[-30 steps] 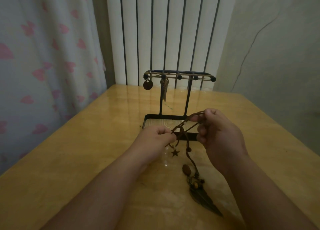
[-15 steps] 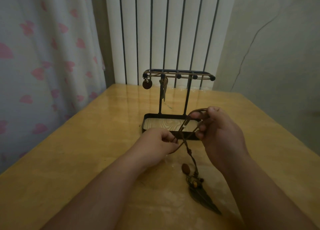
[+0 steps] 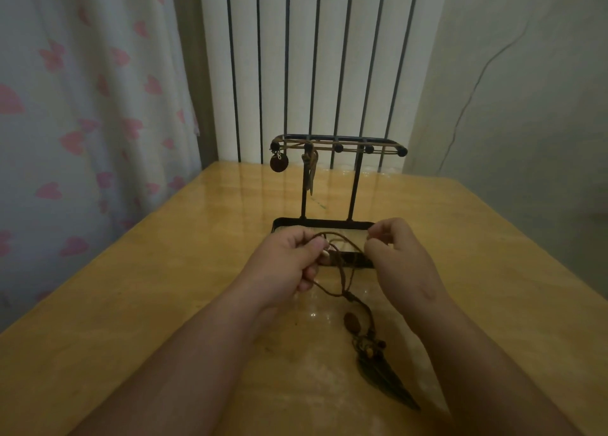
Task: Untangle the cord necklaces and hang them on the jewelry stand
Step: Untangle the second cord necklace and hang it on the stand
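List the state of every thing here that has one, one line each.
left hand: fingers curled, gripping the cords.
right hand: pinching the cords.
cords: looped and crossed, stretched between both hands.
leaf pendant: lying on the table.
jewelry stand: upright.
disc pendant: hanging from the stand's left end.
long pendant: hanging from the next peg.

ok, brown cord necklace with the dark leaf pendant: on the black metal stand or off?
Off. Left hand and right hand pinch its brown cord; dark leaf pendant lies on the wooden table.
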Motion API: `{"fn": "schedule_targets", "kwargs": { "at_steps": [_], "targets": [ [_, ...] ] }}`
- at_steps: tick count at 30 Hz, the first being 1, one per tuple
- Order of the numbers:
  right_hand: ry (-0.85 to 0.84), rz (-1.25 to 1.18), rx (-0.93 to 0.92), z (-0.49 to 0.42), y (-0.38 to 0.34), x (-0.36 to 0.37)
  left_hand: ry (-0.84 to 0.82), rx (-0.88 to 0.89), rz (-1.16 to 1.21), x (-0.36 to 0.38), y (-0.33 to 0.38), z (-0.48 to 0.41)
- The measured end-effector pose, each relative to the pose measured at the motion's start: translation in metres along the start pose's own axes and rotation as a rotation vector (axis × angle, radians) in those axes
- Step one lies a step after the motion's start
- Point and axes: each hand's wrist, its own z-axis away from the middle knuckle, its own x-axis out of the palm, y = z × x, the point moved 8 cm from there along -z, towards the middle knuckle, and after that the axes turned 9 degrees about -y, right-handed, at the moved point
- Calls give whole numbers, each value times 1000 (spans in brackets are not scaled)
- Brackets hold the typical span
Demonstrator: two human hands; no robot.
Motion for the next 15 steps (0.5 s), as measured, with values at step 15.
{"fn": "schedule_targets", "kwargs": {
  "at_steps": [15],
  "targets": [
    [-369,265,-4,7,2,46,84,48,77,-10,5,1]
  ]
}}
